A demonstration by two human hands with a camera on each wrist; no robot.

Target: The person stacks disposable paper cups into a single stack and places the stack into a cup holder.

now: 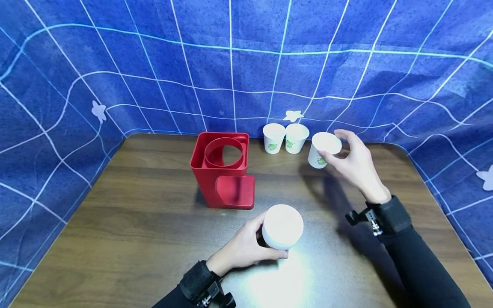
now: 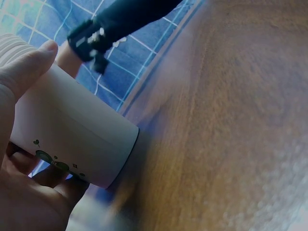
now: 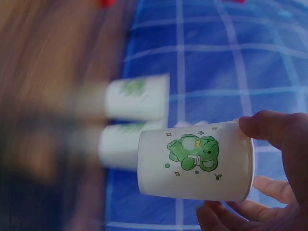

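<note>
In the head view my left hand (image 1: 248, 244) grips a stack of white paper cups (image 1: 283, 226) at the near middle of the table. The left wrist view shows several nested rims beside the thumb (image 2: 31, 70) and a green print low on the outer cup (image 2: 72, 125). Farther right, my right hand (image 1: 354, 160) holds a single paper cup (image 1: 317, 158) between thumb and fingers near its rim. A green bear is printed on this cup (image 3: 192, 163) in the right wrist view. Two matching cups, a left one (image 1: 273, 139) and a right one (image 1: 295, 139), stand beside it.
A red square holder (image 1: 208, 184) with a round ring inside and a low front ledge stands left of the cups. Behind the wooden table (image 1: 127, 214) hangs a blue cloth (image 1: 254, 68) with white grid lines, which also runs along both sides.
</note>
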